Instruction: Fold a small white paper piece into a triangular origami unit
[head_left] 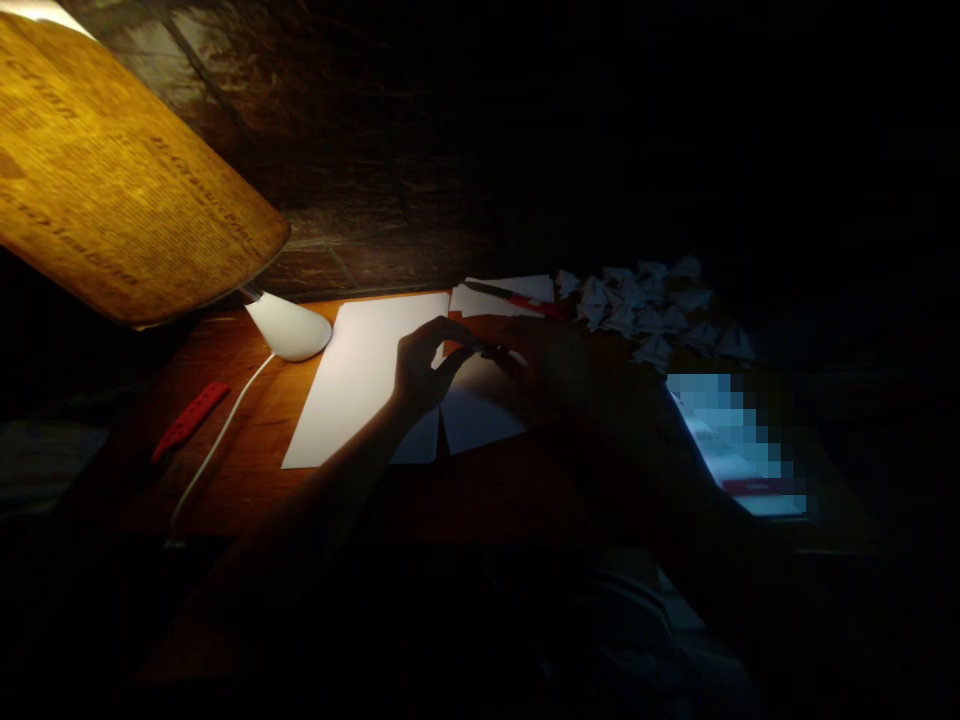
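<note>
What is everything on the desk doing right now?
Lamp: on, glowing.
Large white sheet: lying flat.
Small paper: under both hands.
Left hand: fingertips pinching the paper's edge.
Right hand: resting on the paper.
Folded paper pieces: piled up.
Screen: lit.

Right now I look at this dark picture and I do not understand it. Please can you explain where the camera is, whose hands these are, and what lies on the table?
There is no machine here. A person wears one camera on the head, so you look forward and down at that person's own two bare hands. The left hand and right hand meet over a small paper and pinch its top edge between the fingers. A large white sheet lies beside it on the wooden table. A lamp lights the scene from the left; its white base and cable stand on the table. A red strip lies at the left, a pile of folded paper shapes at the back right, and a glowing screen at the right.
</note>
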